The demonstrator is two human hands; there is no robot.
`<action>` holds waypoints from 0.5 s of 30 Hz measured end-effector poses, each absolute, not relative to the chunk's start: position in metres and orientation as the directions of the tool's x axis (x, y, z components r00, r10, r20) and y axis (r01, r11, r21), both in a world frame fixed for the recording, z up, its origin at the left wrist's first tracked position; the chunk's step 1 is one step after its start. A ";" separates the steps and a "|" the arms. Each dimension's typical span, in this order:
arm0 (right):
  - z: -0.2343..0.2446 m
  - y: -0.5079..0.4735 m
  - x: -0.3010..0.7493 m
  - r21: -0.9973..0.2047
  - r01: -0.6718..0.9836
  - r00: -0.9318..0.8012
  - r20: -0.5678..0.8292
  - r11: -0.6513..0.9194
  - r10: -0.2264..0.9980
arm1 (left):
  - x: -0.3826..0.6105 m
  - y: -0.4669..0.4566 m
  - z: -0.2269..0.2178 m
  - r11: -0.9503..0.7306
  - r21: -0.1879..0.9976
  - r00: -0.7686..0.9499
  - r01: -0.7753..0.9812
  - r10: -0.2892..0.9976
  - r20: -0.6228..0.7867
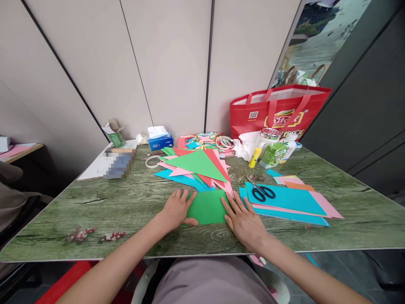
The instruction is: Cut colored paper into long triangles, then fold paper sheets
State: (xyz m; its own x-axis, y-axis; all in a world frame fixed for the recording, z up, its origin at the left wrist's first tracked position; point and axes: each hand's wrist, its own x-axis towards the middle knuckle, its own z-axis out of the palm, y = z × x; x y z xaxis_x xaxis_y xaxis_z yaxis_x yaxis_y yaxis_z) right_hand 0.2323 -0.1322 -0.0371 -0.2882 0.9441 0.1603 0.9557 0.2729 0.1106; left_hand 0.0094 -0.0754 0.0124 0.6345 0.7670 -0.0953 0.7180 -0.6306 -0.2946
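A green sheet of paper [209, 207] lies flat near the table's front edge, between my two hands. My left hand [177, 210] rests on its left side with fingers spread, the thumb along the lower left corner. On the right side, my right hand [245, 221] lies with outstretched fingers touching the paper's edge. Just beyond is a pile of coloured paper triangles, a green triangle [199, 164] on top. To the right, scissors [263, 192] with black handles lie on a stack of blue and pink paper [287, 199].
At the back stand a blue tissue box [160, 142], a large red bag [253, 120], a yellow glue stick [255, 157] and a green carton [272, 155]. A tape roll [153, 161] lies left of the pile. A white sheet [95, 165] is at far left.
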 end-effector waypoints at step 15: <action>-0.036 -0.136 0.250 0.110 0.959 -0.284 0.299 0.263 0.911 | 0.012 -0.076 0.014 -0.630 -0.249 0.626 0.736 0.772 -0.104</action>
